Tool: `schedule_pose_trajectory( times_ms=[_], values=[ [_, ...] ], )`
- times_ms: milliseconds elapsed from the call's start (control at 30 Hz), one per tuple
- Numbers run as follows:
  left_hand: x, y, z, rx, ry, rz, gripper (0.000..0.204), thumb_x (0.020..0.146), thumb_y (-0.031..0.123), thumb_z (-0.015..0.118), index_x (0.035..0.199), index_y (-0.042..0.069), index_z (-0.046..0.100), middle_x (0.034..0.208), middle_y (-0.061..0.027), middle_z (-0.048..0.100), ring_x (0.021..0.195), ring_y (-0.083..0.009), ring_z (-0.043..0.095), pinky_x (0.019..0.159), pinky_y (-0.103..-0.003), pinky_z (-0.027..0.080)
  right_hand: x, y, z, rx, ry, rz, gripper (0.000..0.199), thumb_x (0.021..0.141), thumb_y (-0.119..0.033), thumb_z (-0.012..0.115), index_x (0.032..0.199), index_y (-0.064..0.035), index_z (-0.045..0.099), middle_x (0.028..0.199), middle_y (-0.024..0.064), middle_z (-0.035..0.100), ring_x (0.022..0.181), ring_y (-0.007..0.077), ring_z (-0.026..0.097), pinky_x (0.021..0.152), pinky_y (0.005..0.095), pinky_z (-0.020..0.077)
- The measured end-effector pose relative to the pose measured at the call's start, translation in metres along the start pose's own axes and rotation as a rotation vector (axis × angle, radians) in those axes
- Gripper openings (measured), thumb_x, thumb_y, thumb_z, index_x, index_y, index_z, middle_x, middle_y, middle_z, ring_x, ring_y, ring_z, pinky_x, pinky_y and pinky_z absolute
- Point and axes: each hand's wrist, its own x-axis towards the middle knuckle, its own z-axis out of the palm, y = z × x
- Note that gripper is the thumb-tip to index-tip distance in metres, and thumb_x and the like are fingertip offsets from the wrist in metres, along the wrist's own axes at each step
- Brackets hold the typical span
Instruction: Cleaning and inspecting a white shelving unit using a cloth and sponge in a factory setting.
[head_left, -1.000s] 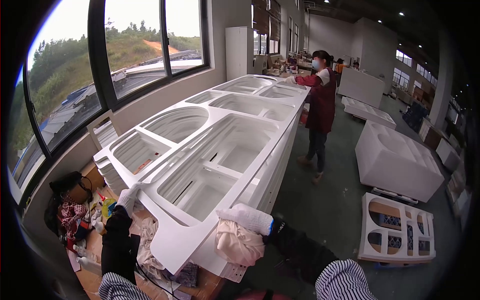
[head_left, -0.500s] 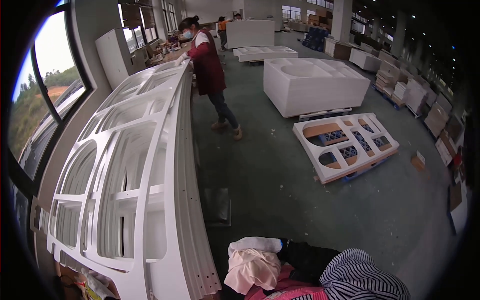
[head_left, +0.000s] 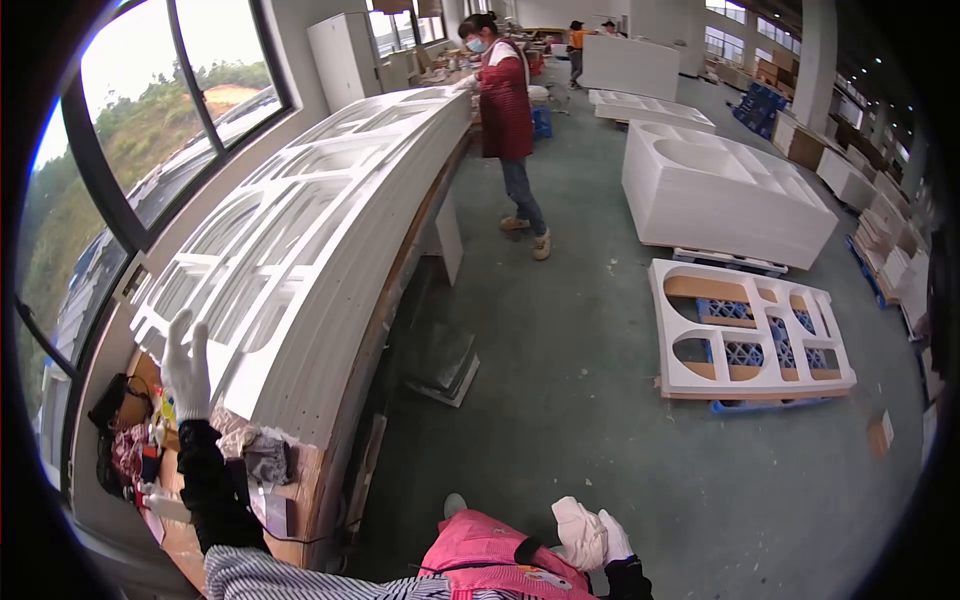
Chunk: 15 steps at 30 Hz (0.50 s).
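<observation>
My left hand [head_left: 187,372], in a white glove, is raised at the near left end of a tall stack of white cut-out panels [head_left: 365,225]. Its fingers are spread with nothing between them; whether it touches the panels I cannot tell. Low in front of me, beside my pink apron [head_left: 490,555], my right hand [head_left: 615,537], also gloved in white, grips a crumpled pale cloth [head_left: 580,533]. Rounded and rectangular openings run through the stacked panels, which lie flat on a long workbench [head_left: 335,480].
At the stack's far end a masked person [head_left: 505,100] in a dark red vest stands with a gloved hand on it. Cloths [head_left: 268,458] and small items lie on the bench's near end. A cut-out panel [head_left: 672,380] on a blue pallet and a thick white stack [head_left: 720,210] stand right.
The view has shifted, showing more of the bench's near end. My left hand has come into view beside the panels. My right hand with the cloth appears farther right and lower.
</observation>
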Motion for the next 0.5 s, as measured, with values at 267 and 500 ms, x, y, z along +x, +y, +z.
schedule_pose_trajectory(
  times_ms=[267, 500],
  values=[
    [0.001, -0.043, 0.081, 0.604, -0.660, -0.383, 0.090, 0.082, 0.078, 0.055, 0.140, 0.009, 0.053, 0.145, -0.0197, 0.050, 0.140, -0.0365, 0.041, 0.115, -0.047, 0.034, -0.098, -0.008, -0.175, 0.383, -0.582, -0.036, 0.074, 0.099, -0.062, 0.035, 0.143, -0.0048, 0.051, 0.139, 0.0163, 0.058, 0.126, 0.0279, 0.057, 0.107, 0.0433, 0.0474],
    [-0.005, 0.001, 0.086, 0.873, -0.525, -0.295, 0.078, 0.085, 0.073, 0.056, 0.122, 0.004, 0.062, 0.120, -0.0228, 0.065, 0.113, -0.0412, 0.062, 0.096, -0.051, 0.049, -0.128, -0.021, -0.162, 0.153, 0.431, 0.086, 0.065, 0.100, -0.058, 0.037, 0.134, -0.0066, 0.057, 0.131, 0.0159, 0.061, 0.118, 0.0340, 0.058, 0.101, 0.0482, 0.0487]
  ],
)
